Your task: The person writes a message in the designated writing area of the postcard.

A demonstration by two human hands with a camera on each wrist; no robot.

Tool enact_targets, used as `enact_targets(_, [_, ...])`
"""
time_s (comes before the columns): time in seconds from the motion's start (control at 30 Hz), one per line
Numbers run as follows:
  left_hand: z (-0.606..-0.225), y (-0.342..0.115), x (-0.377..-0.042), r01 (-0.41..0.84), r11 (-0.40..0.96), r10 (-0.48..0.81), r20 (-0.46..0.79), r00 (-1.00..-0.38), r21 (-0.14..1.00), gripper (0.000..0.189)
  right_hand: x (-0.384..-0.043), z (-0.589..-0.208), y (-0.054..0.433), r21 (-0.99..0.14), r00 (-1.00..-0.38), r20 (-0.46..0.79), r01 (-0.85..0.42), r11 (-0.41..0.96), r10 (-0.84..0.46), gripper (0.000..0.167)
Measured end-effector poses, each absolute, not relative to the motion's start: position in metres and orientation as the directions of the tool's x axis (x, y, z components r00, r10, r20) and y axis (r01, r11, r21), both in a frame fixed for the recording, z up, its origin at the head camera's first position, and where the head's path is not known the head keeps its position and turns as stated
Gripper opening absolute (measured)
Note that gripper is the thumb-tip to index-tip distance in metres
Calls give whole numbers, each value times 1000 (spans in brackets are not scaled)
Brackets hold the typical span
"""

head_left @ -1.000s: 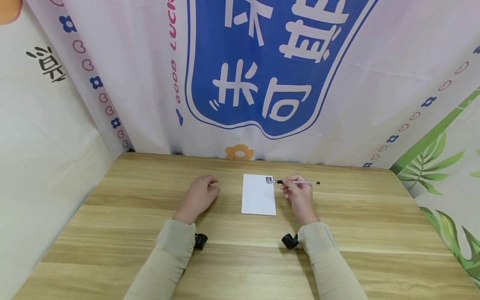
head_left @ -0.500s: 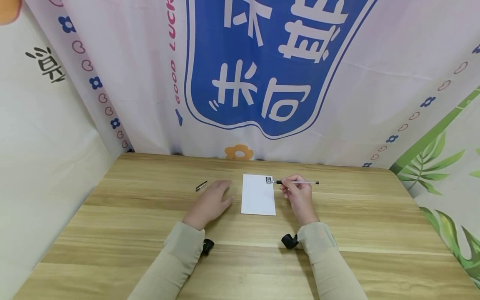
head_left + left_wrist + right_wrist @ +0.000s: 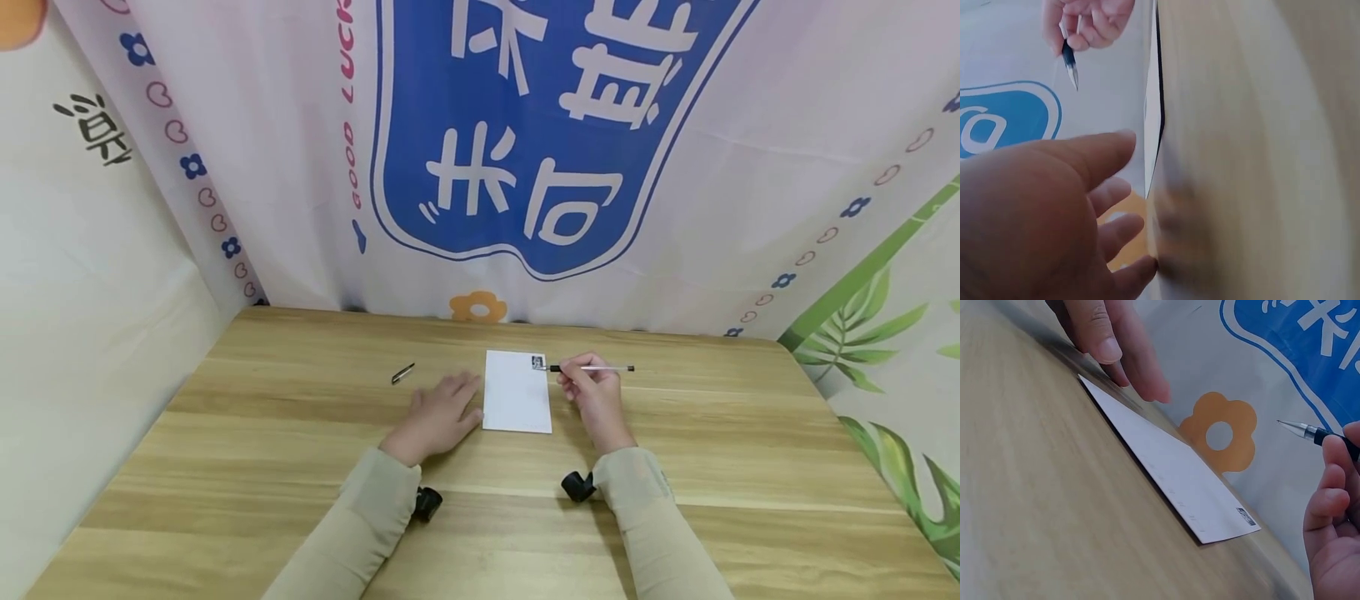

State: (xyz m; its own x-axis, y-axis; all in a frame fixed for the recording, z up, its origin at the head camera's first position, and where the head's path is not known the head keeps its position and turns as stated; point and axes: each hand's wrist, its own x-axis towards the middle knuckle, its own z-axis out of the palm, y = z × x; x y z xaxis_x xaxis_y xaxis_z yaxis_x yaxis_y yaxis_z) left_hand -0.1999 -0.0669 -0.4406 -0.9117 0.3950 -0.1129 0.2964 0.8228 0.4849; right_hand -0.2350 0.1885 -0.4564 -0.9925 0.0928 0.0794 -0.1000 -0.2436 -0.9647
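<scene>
A white card [image 3: 516, 398] with a small dark printed square in its upper right corner lies flat on the wooden table. Beside its left edge is my left hand [image 3: 437, 417], fingers extended and holding nothing; in the right wrist view its fingertips hover close to the card. My right hand [image 3: 597, 400] pinches an uncapped gel pen [image 3: 611, 368] by its dark grip. In the right wrist view the pen's metal tip [image 3: 1297, 429] is raised above the card [image 3: 1154, 462]. The loose pen cap [image 3: 402, 373] lies left of my left hand.
A printed curtain [image 3: 300, 167] hangs behind the table's [image 3: 225, 467] back edge, and patterned cloths flank both sides. Black wrist cameras [image 3: 428, 503] sit under the sleeves near the tabletop.
My left hand has moved right toward the card, uncovering the pen cap on the table; its fingers have spread. The right hand with the pen has hardly moved.
</scene>
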Motion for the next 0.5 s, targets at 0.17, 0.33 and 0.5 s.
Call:
enact_targets(0.17, [-438,-62,-197,287,839,399,-165,-902,462,61,-235,-457,187,-966,-993,84,-102,-239,84,9])
enact_targets(0.33, [-435,-60,-193,278,850,396,-194,-898,448,60,-236,-456,183,-970,-993,84,-100,-222,76,8])
enact_targets(0.5, [-435,-58,-191,274,857,391,-205,-897,437,58,-235,-456,179,-968,-993,93,-108,-227,76,6])
